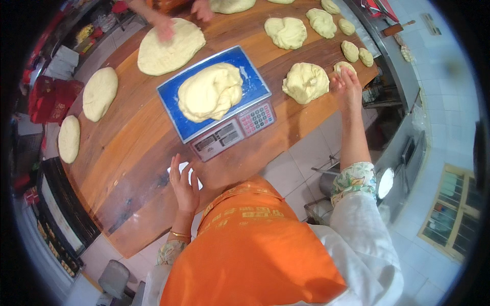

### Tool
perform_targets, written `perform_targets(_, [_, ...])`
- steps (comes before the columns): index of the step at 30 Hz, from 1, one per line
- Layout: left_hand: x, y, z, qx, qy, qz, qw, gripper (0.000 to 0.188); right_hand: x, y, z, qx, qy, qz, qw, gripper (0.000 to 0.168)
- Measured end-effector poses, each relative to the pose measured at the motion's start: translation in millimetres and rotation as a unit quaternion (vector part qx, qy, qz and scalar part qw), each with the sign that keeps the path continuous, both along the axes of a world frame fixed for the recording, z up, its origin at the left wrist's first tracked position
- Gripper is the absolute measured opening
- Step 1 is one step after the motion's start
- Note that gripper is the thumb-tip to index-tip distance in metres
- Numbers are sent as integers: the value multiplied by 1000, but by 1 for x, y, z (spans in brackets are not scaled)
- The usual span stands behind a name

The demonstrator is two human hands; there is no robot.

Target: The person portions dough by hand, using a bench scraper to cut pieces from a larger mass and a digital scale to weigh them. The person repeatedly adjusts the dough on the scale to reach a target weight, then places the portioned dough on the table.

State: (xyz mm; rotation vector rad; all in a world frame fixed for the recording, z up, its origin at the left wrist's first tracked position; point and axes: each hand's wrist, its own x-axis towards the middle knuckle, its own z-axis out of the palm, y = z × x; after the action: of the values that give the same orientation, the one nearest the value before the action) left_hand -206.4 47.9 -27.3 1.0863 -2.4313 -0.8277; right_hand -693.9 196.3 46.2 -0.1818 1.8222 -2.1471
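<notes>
A large lump of pale yellow dough (210,91) lies on the blue pan of a digital scale (164,91), whose keypad side faces me. My left hand (184,185) is by the table's near edge, over a white flat object (196,181) that its fingers partly cover; I cannot tell whether it grips it. My right hand (347,86) reaches to the right, its fingertips at a small dough piece (344,68); whether they hold it is unclear. Just left of that hand sits a rough round lump of dough (306,83).
Flattened dough ovals (100,93) lie on the wooden table (126,153) at the left. A co-worker's hand (164,28) touches a large dough slab (172,49). More dough lumps (286,32) stand at the far right. Black trays (69,202) are beside the table's left end.
</notes>
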Motion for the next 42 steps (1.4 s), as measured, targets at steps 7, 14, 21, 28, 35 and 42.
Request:
perform_targets(7, [62,7,-2,30,72,31,996,18,114,-53,54,40,142,180,973,32])
perform_targets(14, [126,21,-18,-4,70,83,994,14,191,-131,2,113,407,166,891,24])
perform_targets(21, [160,42,-29,83,130,145,977,21,230,-155,-69,255,587,226,734,30])
perform_targets(28, [164,46,-29,73,96,151,981,21,194,-48,-132,255,346,165,888,10])
perform_targets(35, [143,25,-28,55,101,85,990,18,232,36,-152,274,177,182,928,7])
perform_targets(42, [99,-2,-12,43,82,0,996,15,252,67,-151,278,194,166,926,8])
